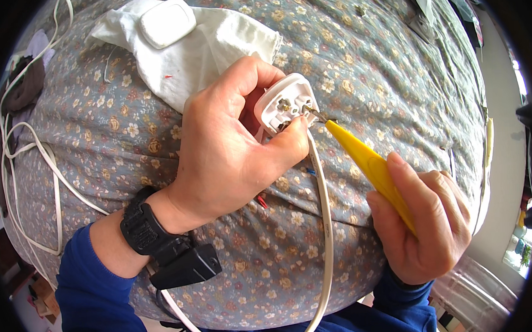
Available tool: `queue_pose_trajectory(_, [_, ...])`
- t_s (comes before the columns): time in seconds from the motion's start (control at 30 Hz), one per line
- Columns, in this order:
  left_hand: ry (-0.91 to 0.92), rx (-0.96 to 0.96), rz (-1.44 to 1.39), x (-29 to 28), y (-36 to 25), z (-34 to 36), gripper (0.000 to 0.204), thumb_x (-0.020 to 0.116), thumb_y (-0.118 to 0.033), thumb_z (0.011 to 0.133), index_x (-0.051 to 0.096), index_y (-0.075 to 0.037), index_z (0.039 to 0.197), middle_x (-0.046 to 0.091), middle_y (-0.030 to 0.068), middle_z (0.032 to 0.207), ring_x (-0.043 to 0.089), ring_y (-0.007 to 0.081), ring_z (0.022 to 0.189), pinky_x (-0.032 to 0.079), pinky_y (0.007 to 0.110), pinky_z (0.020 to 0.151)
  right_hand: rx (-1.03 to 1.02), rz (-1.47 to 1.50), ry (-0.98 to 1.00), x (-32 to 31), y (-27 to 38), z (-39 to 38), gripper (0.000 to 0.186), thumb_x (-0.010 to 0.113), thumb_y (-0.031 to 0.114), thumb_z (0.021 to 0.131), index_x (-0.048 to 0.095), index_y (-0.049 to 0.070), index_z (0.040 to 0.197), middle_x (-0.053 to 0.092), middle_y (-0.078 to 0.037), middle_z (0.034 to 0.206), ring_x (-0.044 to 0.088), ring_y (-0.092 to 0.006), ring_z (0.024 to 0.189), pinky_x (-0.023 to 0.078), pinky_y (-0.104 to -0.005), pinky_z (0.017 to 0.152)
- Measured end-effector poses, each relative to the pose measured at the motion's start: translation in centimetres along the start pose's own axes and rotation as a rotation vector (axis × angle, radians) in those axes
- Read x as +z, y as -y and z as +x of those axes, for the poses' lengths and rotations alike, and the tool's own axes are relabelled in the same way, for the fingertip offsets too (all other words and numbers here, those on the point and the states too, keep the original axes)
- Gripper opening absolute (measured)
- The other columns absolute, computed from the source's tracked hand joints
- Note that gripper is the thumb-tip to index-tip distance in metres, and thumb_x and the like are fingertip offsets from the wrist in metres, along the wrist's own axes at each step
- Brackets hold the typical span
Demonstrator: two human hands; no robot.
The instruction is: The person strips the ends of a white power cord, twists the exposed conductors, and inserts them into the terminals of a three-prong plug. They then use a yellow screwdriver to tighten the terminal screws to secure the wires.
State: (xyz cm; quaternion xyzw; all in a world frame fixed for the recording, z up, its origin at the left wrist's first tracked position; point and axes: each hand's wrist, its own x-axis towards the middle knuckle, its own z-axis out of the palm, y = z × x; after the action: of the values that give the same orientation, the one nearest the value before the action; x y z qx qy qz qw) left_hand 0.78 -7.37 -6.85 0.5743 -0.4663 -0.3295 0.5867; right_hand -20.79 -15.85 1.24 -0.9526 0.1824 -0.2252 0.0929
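Note:
My left hand (217, 147) grips an opened white electrical plug (292, 98), its inside facing up with brass-coloured terminals showing. A white cable (325, 223) runs out of the plug by my thumb and loops down toward my lap. In my right hand (428, 226) is a screwdriver (365, 161) with a yellow handle, fingers wrapped round it. The screwdriver's tip reaches into the plug at its right-hand terminal; the exact contact is too small to tell. Beyond my left hand, a rounded white plastic piece (168, 23) rests on a white cloth (223, 39).
Floral grey fabric (271, 256) covers the wide surface beneath my hands. Small red scraps (262, 200) and a blue scrap (311, 171) lie on it. More white cable (53, 177) trails along the left side. A black device (190, 263) is strapped at my left wrist.

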Motion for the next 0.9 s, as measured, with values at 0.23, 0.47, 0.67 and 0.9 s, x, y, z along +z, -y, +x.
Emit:
queue_pose_trajectory(0.23, [-0.007, 0.004, -0.013, 0.0, 0.2, 0.0, 0.023, 0.07, -0.001, 0.088, 0.06, -0.001, 0.108, 0.063, -0.0007, 0.094, 0.057, 0.0023, 0.083, 0.049, 0.021, 0.074, 0.026, -0.034, 0.043, -0.5, 0.6, 1.3, 0.031, 0.08, 0.001, 0.079, 0.073, -0.005, 0.109, 0.07, -0.015, 0.079, 0.068, -0.0215, 0.064, 0.052, -0.029, 0.058])
queue_pose_trajectory(0.47, [-0.113, 0.03, -0.05, 0.7, 0.4, 0.4, 0.023, 0.075, -0.009, 0.081, 0.061, -0.001, 0.098, 0.066, 0.0024, 0.077, 0.059, 0.0058, 0.068, 0.05, 0.024, 0.062, 0.086, -0.021, 0.1, -1.0, 0.8, 2.8, 0.021, 0.084, 0.0, 0.077, 0.074, 0.0, 0.096, 0.067, -0.011, 0.077, 0.065, -0.0175, 0.064, 0.048, -0.0274, 0.054])
queue_pose_trajectory(0.67, [-0.032, -0.032, 0.005, 0.0, 0.0, 0.1, 0.021, 0.071, -0.003, 0.088, 0.059, -0.002, 0.106, 0.061, -0.0022, 0.091, 0.055, 0.0009, 0.081, 0.047, 0.02, 0.071, 0.128, 0.09, 0.078, 0.0, -0.3, 2.8, 0.023, 0.083, -0.003, 0.075, 0.073, 0.0, 0.095, 0.064, -0.01, 0.076, 0.061, -0.016, 0.064, 0.045, -0.0259, 0.055])
queue_pose_trajectory(0.9, [-0.033, -0.019, 0.021, 0.2, 0.3, 0.2, 0.022, 0.071, -0.001, 0.087, 0.059, -0.002, 0.106, 0.061, -0.0017, 0.092, 0.055, 0.0015, 0.082, 0.048, 0.02, 0.072, 0.142, 0.013, 0.089, 0.5, -0.4, 2.0, 0.027, 0.086, -0.002, 0.073, 0.072, 0.0, 0.095, 0.065, -0.012, 0.084, 0.067, -0.0196, 0.073, 0.052, -0.0271, 0.06])
